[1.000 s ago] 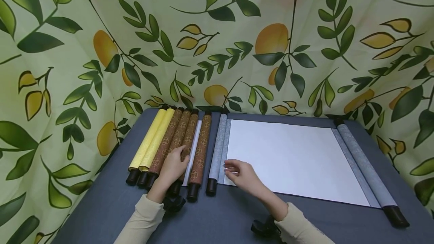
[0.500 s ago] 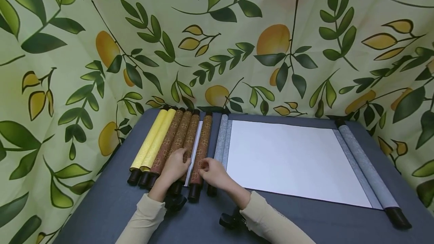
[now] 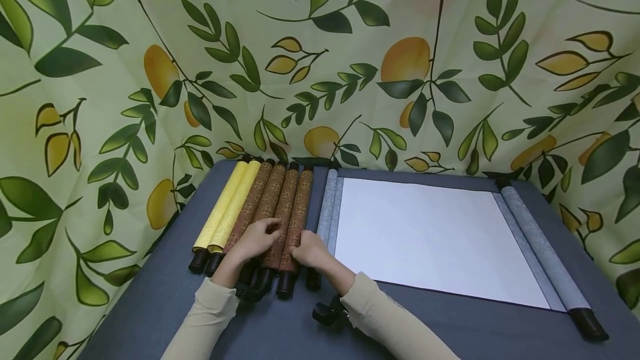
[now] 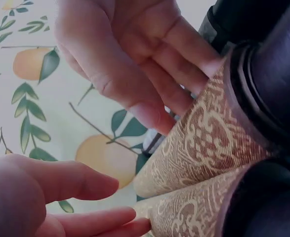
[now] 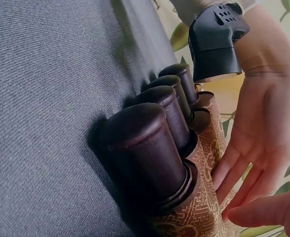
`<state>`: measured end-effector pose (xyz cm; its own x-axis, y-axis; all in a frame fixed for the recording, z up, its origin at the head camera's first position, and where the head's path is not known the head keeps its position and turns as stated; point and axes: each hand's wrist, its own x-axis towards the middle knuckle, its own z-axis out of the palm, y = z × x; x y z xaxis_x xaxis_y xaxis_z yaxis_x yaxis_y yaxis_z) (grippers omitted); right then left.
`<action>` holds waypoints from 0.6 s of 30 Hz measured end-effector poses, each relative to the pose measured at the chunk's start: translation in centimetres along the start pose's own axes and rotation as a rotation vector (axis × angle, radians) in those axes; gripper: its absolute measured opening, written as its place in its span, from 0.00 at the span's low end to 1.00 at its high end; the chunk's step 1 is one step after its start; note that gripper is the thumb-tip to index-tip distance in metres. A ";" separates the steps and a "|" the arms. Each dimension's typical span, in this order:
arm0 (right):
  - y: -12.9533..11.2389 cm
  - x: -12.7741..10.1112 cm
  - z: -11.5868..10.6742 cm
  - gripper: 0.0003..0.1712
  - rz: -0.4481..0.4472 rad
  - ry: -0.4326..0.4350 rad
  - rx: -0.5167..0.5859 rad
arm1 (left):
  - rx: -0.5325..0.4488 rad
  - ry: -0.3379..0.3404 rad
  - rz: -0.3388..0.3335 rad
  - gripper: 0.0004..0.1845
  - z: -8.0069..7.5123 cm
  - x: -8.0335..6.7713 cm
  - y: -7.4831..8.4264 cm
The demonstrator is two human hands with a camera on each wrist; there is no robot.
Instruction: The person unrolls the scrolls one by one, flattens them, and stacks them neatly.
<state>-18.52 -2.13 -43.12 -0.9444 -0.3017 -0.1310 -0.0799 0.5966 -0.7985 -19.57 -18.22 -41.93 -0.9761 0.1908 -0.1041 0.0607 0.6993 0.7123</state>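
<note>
Hands — both lay on the brown patterned scrolls (image 3: pixel 280 213), near the ends closest to the person. Left hand (image 3: pixel 256 240): fingers straight and relaxed, laid flat across the tops of the left and middle brown rolls, gripping nothing; the left wrist view showed its fingertips (image 4: pixel 127 224) touching the patterned cloth. Right hand (image 3: pixel 310 249): fingers extended, pressed against the right flank of the rightmost brown roll, thumb side uppermost, also closed around nothing.

Brown patterned scrolls — rolled, packed side by side and touching, long axes running away from the person toward the leaf-print backdrop (image 3: pixel 320 60), slightly tilted rightward at the far end. Dark wooden end caps (image 5: pixel 145 148) pointed back at the person, just below both wrists. Rolls lay directly between the two hands: left hand on top, right hand at the side, so any sideways push would run across the axis, not along it. Both hands were equally near; the right one bore on the outer roll alone.

Yellow scrolls (image 3: pixel 225 210) — a pair, parallel, touching the brown set on its left.

Grey scroll (image 3: pixel 327 207) — just right of the right hand, partly unrolled; its white sheet (image 3: pixel 425 232) spread flat across the tabletop (image 3: pixel 150 304) to a second grey roller (image 3: pixel 545 254) well apart at the far right.
</note>
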 end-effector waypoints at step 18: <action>0.2 0.1 0.5 0.18 -0.016 0.052 0.116 | -0.207 -0.025 -0.118 0.26 0.0 1.0 0.0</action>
<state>-18.42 -2.43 -43.57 -0.9587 -0.2702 -0.0893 -0.0608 0.5008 -0.8634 -20.56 -18.02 -42.08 -0.9684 0.1349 -0.2098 -0.0997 0.5618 0.8212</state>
